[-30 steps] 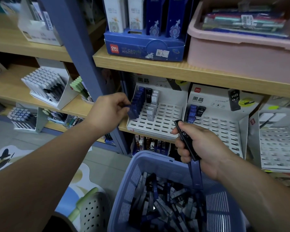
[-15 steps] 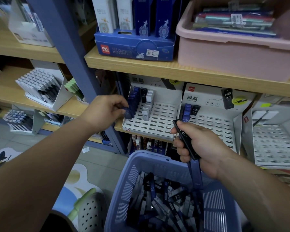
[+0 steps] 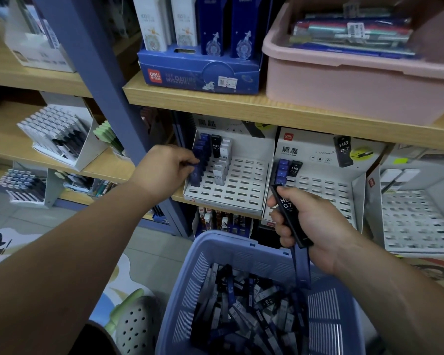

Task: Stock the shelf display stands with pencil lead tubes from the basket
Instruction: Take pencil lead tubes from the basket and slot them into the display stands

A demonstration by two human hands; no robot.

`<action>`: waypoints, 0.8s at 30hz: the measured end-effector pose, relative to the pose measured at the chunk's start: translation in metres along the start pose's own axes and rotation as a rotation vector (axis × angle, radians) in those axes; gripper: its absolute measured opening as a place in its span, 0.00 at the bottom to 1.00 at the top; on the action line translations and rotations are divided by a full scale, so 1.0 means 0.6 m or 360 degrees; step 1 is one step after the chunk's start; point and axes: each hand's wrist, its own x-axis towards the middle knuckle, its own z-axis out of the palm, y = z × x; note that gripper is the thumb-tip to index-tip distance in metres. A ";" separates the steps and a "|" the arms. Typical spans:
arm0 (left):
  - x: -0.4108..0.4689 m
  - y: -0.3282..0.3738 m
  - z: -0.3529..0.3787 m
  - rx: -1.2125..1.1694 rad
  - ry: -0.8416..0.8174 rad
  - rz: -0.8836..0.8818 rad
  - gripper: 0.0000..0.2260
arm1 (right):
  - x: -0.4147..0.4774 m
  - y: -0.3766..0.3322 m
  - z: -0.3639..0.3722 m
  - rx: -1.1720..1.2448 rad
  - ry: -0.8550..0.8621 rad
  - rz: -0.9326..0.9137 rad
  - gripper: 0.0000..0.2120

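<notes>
The left hand (image 3: pixel 164 170) pinches an upright blue tube (image 3: pixel 195 175) in the left stand (image 3: pixel 244 180); the right hand (image 3: pixel 310 221) clasps a black tube (image 3: pixel 290 216), upper end tilted leftward.

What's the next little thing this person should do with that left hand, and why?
Probably press the blue tube down into its slot and let go. The left hand pinches it at the front of the blue row in the left display stand. The right hand holds a black tube, ready to go next.
</notes>
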 end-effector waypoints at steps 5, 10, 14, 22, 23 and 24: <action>-0.004 -0.001 0.012 0.0129 0.0043 0.0005 0.09 | 0.000 -0.005 -0.009 0.0024 0.0053 -0.0042 0.14; -0.019 -0.003 0.016 0.0216 0.0089 -0.0052 0.10 | -0.002 -0.004 -0.011 -0.0002 0.0092 -0.0088 0.14; -0.045 0.011 0.039 -0.0026 0.0224 -0.0413 0.15 | -0.005 -0.004 -0.011 -0.0081 0.0155 -0.0142 0.14; -0.057 -0.001 0.078 -0.0212 -0.0173 -0.1128 0.11 | -0.007 -0.010 0.003 -0.0126 0.0211 -0.0191 0.13; -0.056 0.000 0.079 -0.0335 -0.0224 -0.1200 0.09 | -0.008 -0.009 0.006 -0.0159 0.0206 -0.0194 0.13; -0.055 0.002 0.081 -0.0515 -0.0257 -0.1308 0.06 | -0.008 -0.008 0.008 -0.0193 0.0193 -0.0202 0.13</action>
